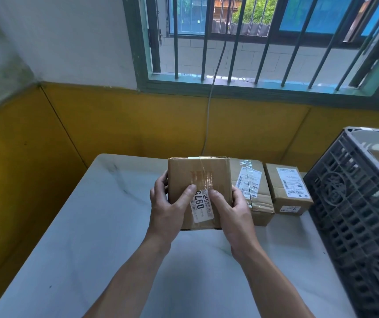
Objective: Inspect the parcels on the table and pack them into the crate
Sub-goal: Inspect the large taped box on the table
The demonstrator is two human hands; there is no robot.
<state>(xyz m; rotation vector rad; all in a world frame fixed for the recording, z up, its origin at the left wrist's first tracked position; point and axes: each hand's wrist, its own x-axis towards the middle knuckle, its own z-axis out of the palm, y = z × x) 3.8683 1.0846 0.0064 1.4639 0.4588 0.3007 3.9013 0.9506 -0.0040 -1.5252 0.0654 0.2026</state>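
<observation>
Both hands grip the cardboard parcel (199,191) between them, left hand (168,208) and right hand (232,212) with thumbs on its top label (202,207).

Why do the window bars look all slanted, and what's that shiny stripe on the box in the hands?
Head view: the wide-angle lens fans the window bars outward towards the edges. Head view again: the shiny stripe is daylight glinting off clear tape on the box that the left hand and right hand grip. A faint shadow lies on the table between the arms.
</observation>
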